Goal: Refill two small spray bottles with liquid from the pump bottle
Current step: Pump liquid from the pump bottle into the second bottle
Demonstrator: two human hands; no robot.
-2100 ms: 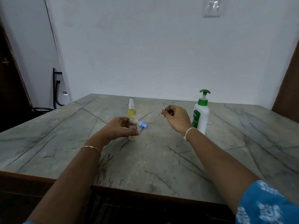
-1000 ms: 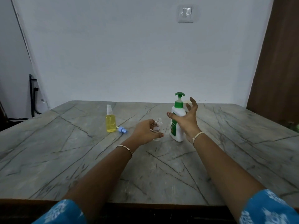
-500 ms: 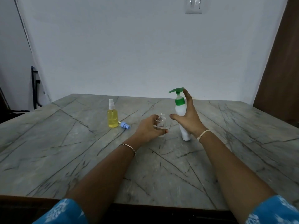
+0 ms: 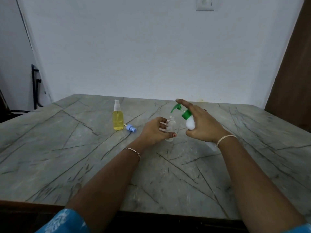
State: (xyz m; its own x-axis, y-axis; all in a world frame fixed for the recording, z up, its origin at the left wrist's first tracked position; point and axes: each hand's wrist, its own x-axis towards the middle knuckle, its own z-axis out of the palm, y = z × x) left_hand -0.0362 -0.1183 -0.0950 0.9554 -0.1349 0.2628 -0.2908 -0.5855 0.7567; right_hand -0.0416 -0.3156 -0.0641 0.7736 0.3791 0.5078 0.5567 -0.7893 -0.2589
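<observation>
- On the grey stone table (image 4: 67,148), near its middle, the left hand (image 4: 154,132) holds a small clear spray bottle (image 4: 170,126) standing up. The fingers and thumb curl round its sides. Its top is off, so its mouth is open.
- Just beside it, at 3 o'clock, the right hand (image 4: 203,125) wraps round the white pump bottle (image 4: 189,124). One finger lies on top of the green pump head (image 4: 174,108). The pump bottle leans toward 10 o'clock, so its spout sits just above the little bottle's mouth.
- At 9 o'clock from the clear bottle stands a yellow spray bottle (image 4: 118,121). Its white sprayer is on and it looks full.
- A blue sprayer top (image 4: 131,128) lies on its side just beside the yellow bottle, at its 4 o'clock. I think it goes on the clear bottle.
- The clear bottle looks empty, and I see no liquid coming out. So I think the filling is only about to start.
- Left to do: pump liquid in, then put the blue top back on.
- I cannot tell if the yellow bottle is done or needs filling too.
</observation>
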